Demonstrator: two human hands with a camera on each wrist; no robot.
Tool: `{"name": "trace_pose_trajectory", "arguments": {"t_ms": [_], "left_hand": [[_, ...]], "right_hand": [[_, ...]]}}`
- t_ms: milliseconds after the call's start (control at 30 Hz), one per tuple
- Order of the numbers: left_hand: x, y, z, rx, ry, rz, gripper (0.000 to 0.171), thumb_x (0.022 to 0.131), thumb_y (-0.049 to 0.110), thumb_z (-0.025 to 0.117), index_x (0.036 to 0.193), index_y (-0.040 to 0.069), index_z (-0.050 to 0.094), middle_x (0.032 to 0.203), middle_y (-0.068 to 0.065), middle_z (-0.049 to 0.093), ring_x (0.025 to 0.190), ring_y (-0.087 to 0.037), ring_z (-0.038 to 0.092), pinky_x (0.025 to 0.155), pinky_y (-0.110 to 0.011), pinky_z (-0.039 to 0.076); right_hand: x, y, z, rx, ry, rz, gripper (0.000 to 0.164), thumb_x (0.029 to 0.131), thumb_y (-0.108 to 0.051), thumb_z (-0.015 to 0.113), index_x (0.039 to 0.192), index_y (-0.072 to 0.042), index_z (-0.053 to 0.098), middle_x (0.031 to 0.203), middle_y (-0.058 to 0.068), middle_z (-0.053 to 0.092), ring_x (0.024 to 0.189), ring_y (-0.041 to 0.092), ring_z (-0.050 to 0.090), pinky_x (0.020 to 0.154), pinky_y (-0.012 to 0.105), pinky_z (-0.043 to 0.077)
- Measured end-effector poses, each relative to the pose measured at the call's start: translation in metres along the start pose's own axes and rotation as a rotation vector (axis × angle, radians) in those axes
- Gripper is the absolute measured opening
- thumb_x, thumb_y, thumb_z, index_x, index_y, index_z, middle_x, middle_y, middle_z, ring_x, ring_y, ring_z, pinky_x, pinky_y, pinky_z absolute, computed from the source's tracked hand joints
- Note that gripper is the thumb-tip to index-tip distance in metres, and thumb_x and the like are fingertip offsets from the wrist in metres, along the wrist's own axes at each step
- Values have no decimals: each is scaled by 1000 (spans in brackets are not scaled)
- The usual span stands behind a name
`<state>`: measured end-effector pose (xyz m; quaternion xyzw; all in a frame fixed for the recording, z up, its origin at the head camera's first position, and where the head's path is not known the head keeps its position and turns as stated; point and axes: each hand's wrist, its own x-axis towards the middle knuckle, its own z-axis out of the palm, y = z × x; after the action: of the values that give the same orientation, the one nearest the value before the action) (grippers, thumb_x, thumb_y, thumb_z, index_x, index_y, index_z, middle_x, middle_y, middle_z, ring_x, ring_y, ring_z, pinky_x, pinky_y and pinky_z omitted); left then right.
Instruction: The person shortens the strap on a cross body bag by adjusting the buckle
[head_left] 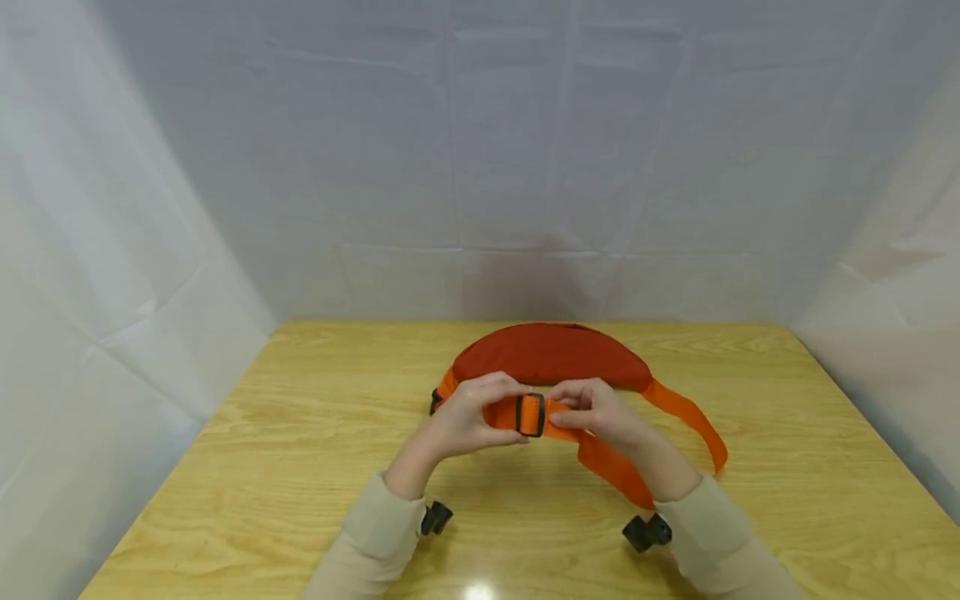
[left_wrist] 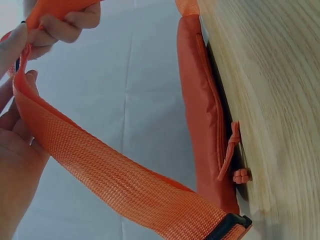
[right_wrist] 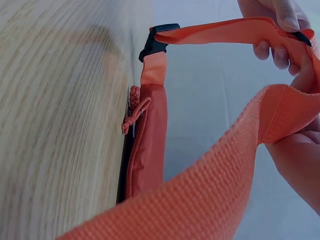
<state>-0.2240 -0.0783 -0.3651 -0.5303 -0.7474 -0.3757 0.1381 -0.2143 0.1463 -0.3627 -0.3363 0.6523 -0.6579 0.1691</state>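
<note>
A red waist bag (head_left: 551, 354) with an orange strap (head_left: 611, 467) lies on the table. Above its near side, my left hand (head_left: 480, 414) grips a black strap slider (head_left: 530, 415) by its top and bottom edges, thumb below and fingers above. My right hand (head_left: 603, 417) pinches the orange webbing just right of the slider. In the left wrist view the strap (left_wrist: 115, 165) runs from the left hand down to a black buckle (left_wrist: 230, 226). Zipper pulls (right_wrist: 136, 115) hang at the bag's side in the right wrist view.
The wooden table (head_left: 300, 467) carries the bag near its back edge. White sheeting (head_left: 480, 167) stands behind and on both sides. Black wrist-worn devices (head_left: 647, 532) sit at both sleeves. A loop of strap (head_left: 693, 417) curves out at the bag's right.
</note>
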Motion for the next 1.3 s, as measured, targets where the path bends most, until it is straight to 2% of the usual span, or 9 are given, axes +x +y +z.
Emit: {"name": "trace_pose_trajectory", "arguments": {"t_ms": [133, 300, 400, 633, 933, 1167, 1300], "left_hand": [[-1, -1, 0, -5, 3, 3, 47, 69, 12, 77, 110, 0, 58, 99, -6, 57, 88, -13, 52, 73, -20, 45], [-1, -1, 1, -30, 0, 10, 47, 68, 12, 77, 110, 0, 58, 100, -6, 57, 87, -13, 52, 73, -20, 45], [-1, 0, 1, -44, -8, 3, 47, 68, 12, 77, 110, 0, 59, 100, -6, 57, 87, -11, 52, 73, -20, 45], [-1, 1, 1, -40, -15, 14, 47, 67, 14, 78, 108, 0, 60, 98, -5, 58, 86, -10, 52, 73, -20, 45], [0, 1, 0, -43, -9, -9, 46, 68, 13, 77, 108, 0, 60, 98, -4, 58, 85, -9, 52, 72, -20, 45], [2, 2, 0, -13, -5, 15, 46, 67, 14, 78, 108, 1, 61, 95, -3, 58, 84, -8, 52, 73, -18, 44], [2, 2, 0, -9, 0, 18, 46, 67, 14, 78, 108, 1, 61, 95, -3, 58, 86, -8, 52, 74, -18, 44]], "right_hand": [[-1, 2, -1, -5, 6, 39, 18, 86, -3, 55, 95, 12, 50, 78, 4, 63, 63, 11, 51, 62, 23, 45], [1, 4, -1, -43, 34, 45, 17, 85, -2, 56, 95, 10, 48, 71, 4, 59, 56, 10, 45, 56, 21, 43], [2, 5, -1, -43, 28, 47, 16, 85, -1, 56, 94, 9, 48, 72, 6, 59, 57, 11, 46, 57, 21, 44], [5, 6, 1, -3, -14, 40, 13, 84, 2, 55, 93, 10, 49, 86, 12, 64, 74, 18, 59, 69, 28, 49], [7, 7, 1, 21, 5, 16, 11, 83, 3, 56, 91, 3, 50, 80, 6, 64, 68, 15, 57, 66, 26, 49], [8, 9, 2, 97, -24, -2, 11, 85, 1, 55, 91, -3, 47, 81, 6, 64, 72, 15, 59, 66, 26, 49], [9, 12, 2, 82, -27, -28, 6, 84, -2, 58, 89, -4, 54, 81, 5, 63, 72, 14, 58, 66, 25, 49]]}}
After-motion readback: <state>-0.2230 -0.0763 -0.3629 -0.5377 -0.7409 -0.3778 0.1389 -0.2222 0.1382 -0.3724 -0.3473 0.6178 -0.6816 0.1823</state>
